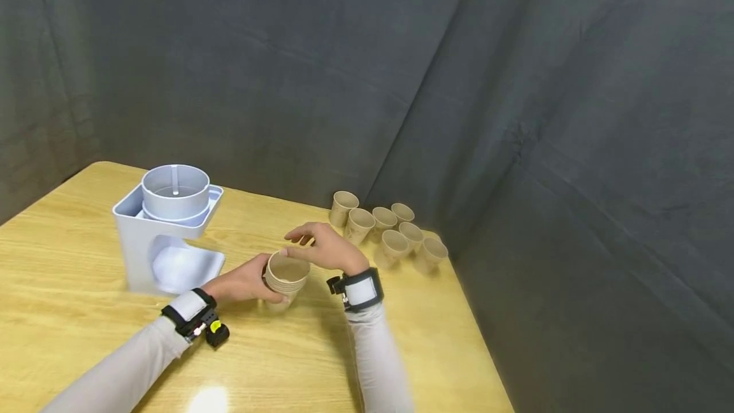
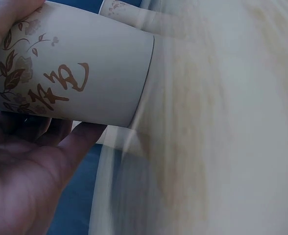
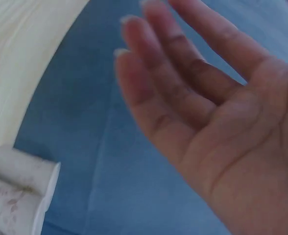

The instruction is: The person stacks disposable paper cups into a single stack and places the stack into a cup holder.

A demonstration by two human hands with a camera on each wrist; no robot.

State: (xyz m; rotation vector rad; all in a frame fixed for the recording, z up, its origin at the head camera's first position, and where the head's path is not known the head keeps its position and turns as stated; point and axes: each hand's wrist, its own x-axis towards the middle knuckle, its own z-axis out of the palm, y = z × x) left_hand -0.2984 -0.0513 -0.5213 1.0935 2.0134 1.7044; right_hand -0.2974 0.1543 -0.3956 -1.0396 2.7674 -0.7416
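Note:
A stack of nested tan paper cups [image 1: 287, 282] stands upright in my left hand [image 1: 243, 281], whose fingers and thumb wrap round its side. In the left wrist view, the outermost cup [image 2: 100, 58] carries brown flowers, leaves and lettering. My right hand [image 1: 328, 248] hovers at the top of the stack, its thumb right by the rim. The right wrist view shows that hand's fingers [image 3: 176, 81] loosely bent, with nothing against the visible palm.
Several separate paper cups [image 1: 359, 220] stand upright at the table's far right corner. A light grey, machine-like stand [image 1: 137, 253] with a round bowl [image 1: 176, 199] on top is at the left. Dark cloth [image 1: 275, 81] hangs behind the wooden table [image 1: 258, 362].

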